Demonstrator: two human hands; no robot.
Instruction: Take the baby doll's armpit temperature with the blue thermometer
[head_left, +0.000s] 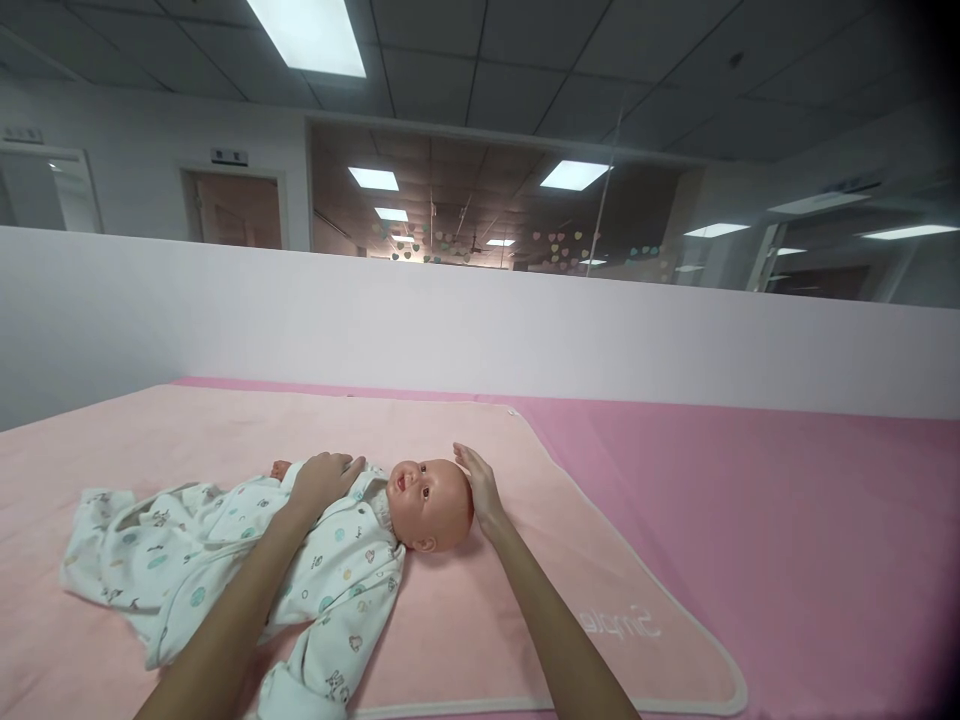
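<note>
A baby doll (429, 505) lies on its back on a peach blanket (517, 620), head to the right and feet to the left. It wears a white patterned outfit (341, 575) with loose legs. My left hand (324, 482) rests flat on the doll's chest, its fingers stretched out. Against the top of the doll's bald head, my right hand (480, 487) is held with the fingers extended, touching or very close to it. One small doll hand (280, 469) shows beyond my left hand. The doll's near sleeve stretches toward the front edge.
Beneath the blanket is a pink surface (795, 540), seen at the right. A low white partition (480, 330) runs along the back. Beyond it are a doorway (238, 210) and a large window with heart stickers. Faint lettering (619, 622) marks the blanket's near right corner.
</note>
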